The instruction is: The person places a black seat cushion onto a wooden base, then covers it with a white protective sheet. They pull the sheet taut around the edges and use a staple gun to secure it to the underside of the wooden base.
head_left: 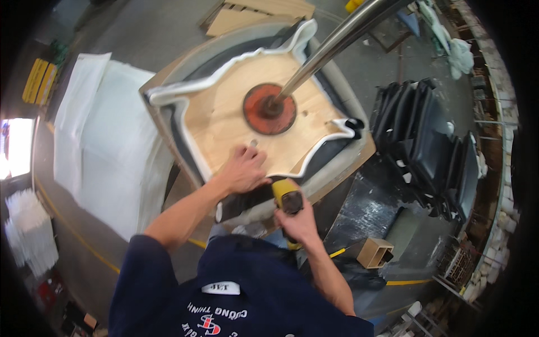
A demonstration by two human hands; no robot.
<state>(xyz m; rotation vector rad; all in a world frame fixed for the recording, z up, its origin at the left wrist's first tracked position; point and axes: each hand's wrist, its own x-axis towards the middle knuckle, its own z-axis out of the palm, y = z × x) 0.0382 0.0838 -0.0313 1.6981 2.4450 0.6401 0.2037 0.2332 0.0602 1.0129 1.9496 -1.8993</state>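
A plywood panel (pixel 213 112) lies face up, ringed by white padding (pixel 185 90) and a black cover (pixel 328 153) whose edges stand up around it. A red disc (pixel 252 115) on the end of a metal rod (pixel 331 49) presses on the panel's middle. At the panel's near edge, my left hand (pixel 242 171) has its fingers curled over the wood and closed on the cover's edge. My right hand (pixel 300 219) grips a yellow and black staple gun (pixel 286 195), just right of my left hand. Its nose is hard to make out.
Under the panel is a grey, padded-looking rim (pixel 353 101) on a wooden board (pixel 368 149). White sheets (pixel 106 135) are stacked at the left. Several black cushioned panels (pixel 426 135) stand at the right, above a small wooden box (pixel 375 253). Plywood pieces (pixel 252 14) lie beyond.
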